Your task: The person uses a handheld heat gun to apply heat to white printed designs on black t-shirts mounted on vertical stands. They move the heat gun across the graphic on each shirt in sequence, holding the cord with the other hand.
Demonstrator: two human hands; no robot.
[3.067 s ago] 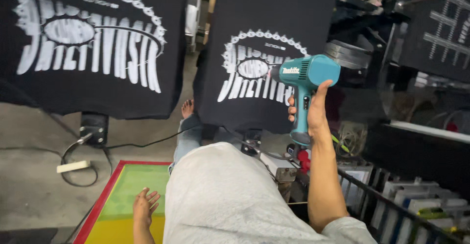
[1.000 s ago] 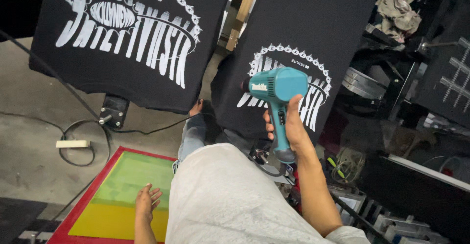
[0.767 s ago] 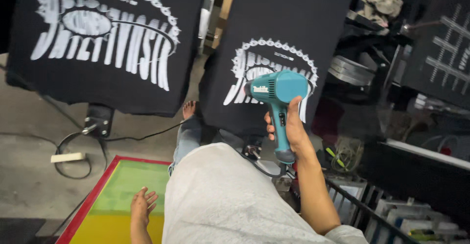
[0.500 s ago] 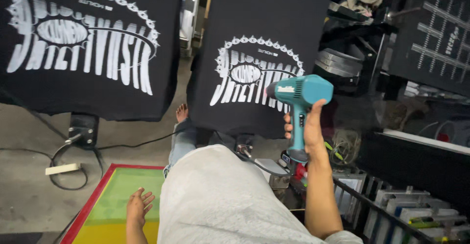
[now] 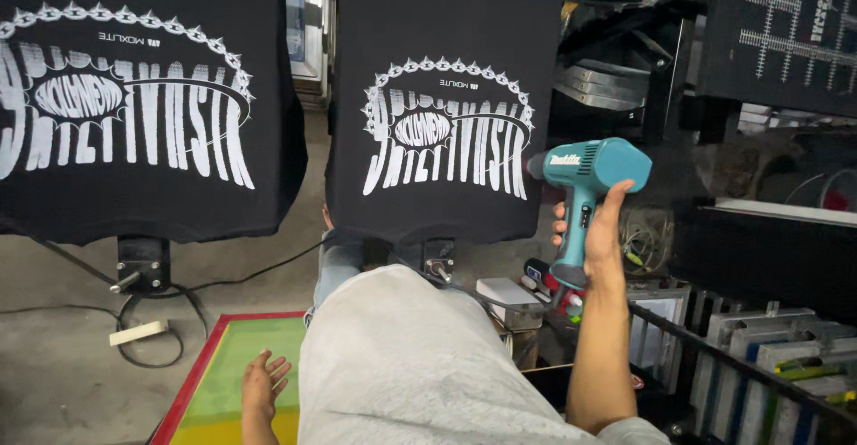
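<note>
Heat gun (image 5: 585,173): we grip its handle in our right hand (image 5: 600,231), nozzle at the right edge of the nearer black shirt (image 5: 446,106). Our left hand (image 5: 262,390) hangs open, seemingly over the red-framed screen (image 5: 210,382).

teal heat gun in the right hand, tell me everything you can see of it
The teal heat gun looks like hard plastic, pistol-shaped, with a dark nozzle at the left aimed at the white print on the black shirt, not touching it. A dark base closes its grip. The right hand wraps the grip, holding it upright.
</note>
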